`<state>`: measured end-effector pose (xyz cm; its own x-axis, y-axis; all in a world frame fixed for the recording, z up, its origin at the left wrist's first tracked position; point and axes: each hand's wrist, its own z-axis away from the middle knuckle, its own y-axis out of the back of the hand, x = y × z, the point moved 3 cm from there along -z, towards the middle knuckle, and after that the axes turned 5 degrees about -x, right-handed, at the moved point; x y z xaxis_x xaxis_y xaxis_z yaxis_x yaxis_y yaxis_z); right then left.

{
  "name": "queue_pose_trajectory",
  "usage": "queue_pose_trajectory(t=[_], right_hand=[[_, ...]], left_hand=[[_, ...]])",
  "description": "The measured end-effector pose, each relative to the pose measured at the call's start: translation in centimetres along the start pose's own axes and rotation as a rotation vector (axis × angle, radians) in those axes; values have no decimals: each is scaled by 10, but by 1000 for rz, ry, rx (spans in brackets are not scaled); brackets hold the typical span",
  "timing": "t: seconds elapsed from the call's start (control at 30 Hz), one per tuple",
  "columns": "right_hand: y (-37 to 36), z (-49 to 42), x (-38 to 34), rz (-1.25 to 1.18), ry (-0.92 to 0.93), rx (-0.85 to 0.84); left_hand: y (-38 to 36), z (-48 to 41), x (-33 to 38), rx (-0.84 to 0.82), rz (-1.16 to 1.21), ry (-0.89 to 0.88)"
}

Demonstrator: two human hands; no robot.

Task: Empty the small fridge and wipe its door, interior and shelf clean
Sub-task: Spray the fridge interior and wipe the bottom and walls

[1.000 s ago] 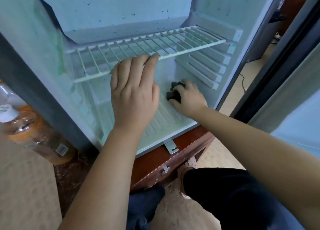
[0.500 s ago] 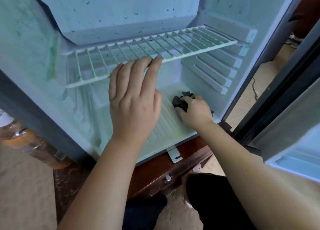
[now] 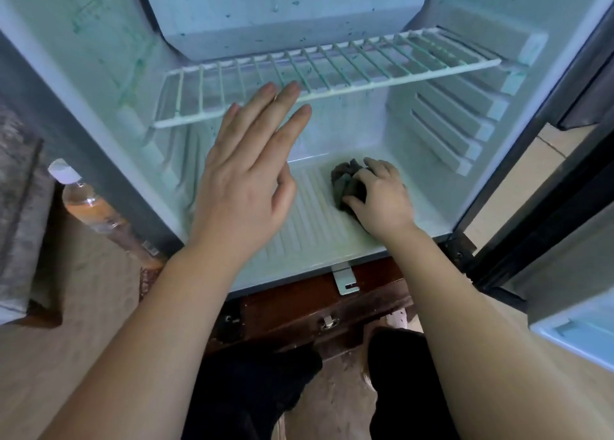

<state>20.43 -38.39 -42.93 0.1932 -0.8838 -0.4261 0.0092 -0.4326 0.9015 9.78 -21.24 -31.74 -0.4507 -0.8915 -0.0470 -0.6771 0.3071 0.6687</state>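
Note:
The small fridge [image 3: 99,41] stands open in front of me, its pale walls flecked with green stains. A white wire shelf [image 3: 365,64] spans the interior at mid height. My left hand [image 3: 246,180] hovers in front of the shelf's front bar with fingers straight, fingertips close to the bar but apart from it. On the ribbed fridge floor [image 3: 309,220], my right hand [image 3: 382,197] grips a dark crumpled cloth [image 3: 347,182] and presses it down at the floor's right rear.
The fridge door [image 3: 571,273] hangs open at the right. A plastic bottle of orange liquid [image 3: 93,210] lies on the floor left of the fridge. A dark wooden cabinet [image 3: 299,310] carries the fridge. My knees are below.
My left hand has come off the shelf's front bar and its fingers have spread. My right hand stays on the cloth on the fridge floor. The camera has tilted.

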Motion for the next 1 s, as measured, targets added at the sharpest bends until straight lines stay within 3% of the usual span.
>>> queue_pose_trajectory(t=[0.13,0.23,0.37,0.5,0.6,0.8,1.0], right_hand=[[6,11,5,-197,-63,124],[16,23,11,-265,-122,206],[23,40,15,-151,-229,233],[24,43,15,-153,-172,317],[15,37,17,-209,-66,238],[-8,29,9,-71,119,-206],[-7,24,5,-50,97,-176]], left_hand=[[26,14,-4,53,24,84],[53,26,0,287,-33,200],[66,42,0,535,-89,353],[65,47,-19,535,-42,613],[60,45,-21,488,83,687],[55,46,-33,552,156,593],[59,44,-37,556,185,569]])
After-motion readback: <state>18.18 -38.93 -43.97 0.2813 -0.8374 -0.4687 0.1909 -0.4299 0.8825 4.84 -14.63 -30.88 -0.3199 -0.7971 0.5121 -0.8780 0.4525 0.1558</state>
